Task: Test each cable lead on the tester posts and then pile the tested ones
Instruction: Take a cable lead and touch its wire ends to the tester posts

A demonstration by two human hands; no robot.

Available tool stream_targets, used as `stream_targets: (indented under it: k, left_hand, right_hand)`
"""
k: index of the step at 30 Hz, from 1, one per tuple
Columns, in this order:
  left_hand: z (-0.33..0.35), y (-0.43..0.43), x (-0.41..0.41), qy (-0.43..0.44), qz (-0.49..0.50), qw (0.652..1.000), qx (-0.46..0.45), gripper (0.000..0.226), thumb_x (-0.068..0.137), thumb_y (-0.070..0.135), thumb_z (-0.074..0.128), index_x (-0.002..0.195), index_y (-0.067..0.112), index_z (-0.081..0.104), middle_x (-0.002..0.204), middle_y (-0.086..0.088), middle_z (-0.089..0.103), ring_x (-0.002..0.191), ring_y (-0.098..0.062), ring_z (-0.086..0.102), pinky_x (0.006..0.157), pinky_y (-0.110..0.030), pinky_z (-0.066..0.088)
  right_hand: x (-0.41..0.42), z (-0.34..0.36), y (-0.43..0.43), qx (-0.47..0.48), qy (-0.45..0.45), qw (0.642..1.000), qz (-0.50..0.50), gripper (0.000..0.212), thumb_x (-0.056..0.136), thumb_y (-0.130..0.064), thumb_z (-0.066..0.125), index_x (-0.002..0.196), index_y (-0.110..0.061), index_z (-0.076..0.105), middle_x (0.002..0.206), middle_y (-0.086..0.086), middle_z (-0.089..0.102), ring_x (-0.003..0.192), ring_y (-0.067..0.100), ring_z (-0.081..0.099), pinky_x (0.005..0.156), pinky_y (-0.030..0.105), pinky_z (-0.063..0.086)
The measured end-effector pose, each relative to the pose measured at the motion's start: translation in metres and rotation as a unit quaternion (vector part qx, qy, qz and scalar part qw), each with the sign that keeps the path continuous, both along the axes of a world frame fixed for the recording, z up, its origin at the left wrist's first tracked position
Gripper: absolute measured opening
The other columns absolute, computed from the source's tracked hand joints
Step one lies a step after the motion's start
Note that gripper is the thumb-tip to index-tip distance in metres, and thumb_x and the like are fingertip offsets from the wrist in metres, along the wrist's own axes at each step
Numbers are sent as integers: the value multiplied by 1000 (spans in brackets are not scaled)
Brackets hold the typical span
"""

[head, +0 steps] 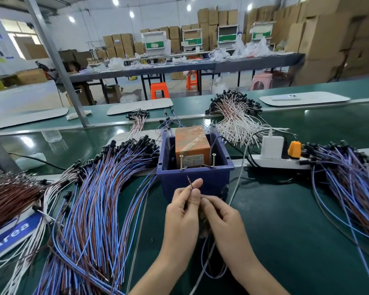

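Just in front of the blue bin (195, 179), my left hand (184, 206) pinches a thin cable lead (189, 182) between thumb and forefinger, its bare tip pointing up. My right hand (219, 218) grips the same lead lower down, and the blue and brown wires loop below my wrists. Inside the bin stands the orange tester box (192, 143) with two upright screw posts (181, 161) (213, 159) at its front rim. The lead tip sits below and between the posts, apart from both.
A big pile of blue and brown leads (98, 199) spreads on the left, another pile (349, 182) on the right. White leads (234, 116) lie behind the bin. A white power strip (279, 159) with plugs sits to the right. Brown wires (9, 192) lie far left.
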State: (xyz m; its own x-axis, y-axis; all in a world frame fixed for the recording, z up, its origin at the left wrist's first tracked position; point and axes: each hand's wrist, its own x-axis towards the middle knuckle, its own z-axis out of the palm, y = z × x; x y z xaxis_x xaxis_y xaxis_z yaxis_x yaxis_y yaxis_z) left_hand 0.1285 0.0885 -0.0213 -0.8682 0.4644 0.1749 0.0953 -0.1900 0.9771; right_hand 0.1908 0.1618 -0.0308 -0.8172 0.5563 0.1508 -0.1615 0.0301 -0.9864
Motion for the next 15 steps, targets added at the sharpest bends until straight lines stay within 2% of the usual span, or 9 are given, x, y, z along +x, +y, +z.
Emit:
stream_targets:
  k: [2, 4, 6, 8, 10, 12, 15]
  left_hand:
    - [-1, 0, 1, -28, -5, 999, 20, 25, 103, 20, 52, 116, 26, 72, 106, -13, 64, 78, -14, 68, 55, -25, 53]
    - [-1, 0, -1, -40, 0, 998, 44, 25, 103, 18, 51, 114, 23, 73, 103, -14, 69, 78, -11, 71, 56, -22, 54]
    - [-1, -1, -4, -26, 19, 998, 54, 26, 104, 17, 50, 112, 22, 74, 95, -7, 74, 77, -9, 72, 58, -19, 55]
    - [-1, -3, -10, 13, 47, 998, 39, 25, 103, 21, 51, 112, 25, 74, 86, 0, 74, 73, -9, 69, 63, -18, 55]
    - [0, -4, -16, 43, 62, 997, 34, 22, 101, 26, 54, 115, 26, 72, 75, 0, 69, 64, -9, 61, 61, -19, 53]
    - [2, -6, -23, 58, 73, 995, 37, 23, 99, 30, 56, 118, 23, 67, 73, 0, 68, 57, -9, 56, 55, -20, 50]
    - [6, -10, -32, 93, 127, 987, 30, 13, 100, 31, 59, 105, 19, 58, 75, -2, 70, 57, -8, 57, 56, -18, 48]
  right_hand:
    - [-2, 0, 0, -45, 17, 999, -9, 22, 101, -26, 57, 100, -33, 78, 87, 9, 75, 70, 19, 68, 61, 31, 59]
    - [-2, 0, 0, -69, 32, 997, -29, 23, 101, -22, 57, 97, -30, 78, 88, 6, 77, 73, 17, 72, 62, 27, 59]
    - [-1, 0, 3, -70, 39, 995, -66, 23, 101, -20, 57, 94, -28, 78, 84, 3, 77, 66, 16, 72, 59, 23, 57]
    - [-1, -2, 6, -53, 43, 992, -103, 22, 102, -23, 57, 93, -31, 75, 76, 2, 75, 57, 15, 69, 55, 21, 55]
    - [-1, -4, 7, -19, 41, 989, -140, 22, 102, -27, 56, 95, -38, 73, 69, 1, 71, 53, 13, 65, 52, 19, 52]
    - [-2, -7, 9, 6, 40, 984, -172, 23, 102, -31, 55, 95, -45, 72, 65, 0, 68, 51, 11, 63, 51, 20, 52]
    - [-3, -8, 11, 35, 34, 976, -214, 24, 102, -32, 53, 96, -50, 67, 61, -2, 65, 48, 8, 60, 48, 19, 51]
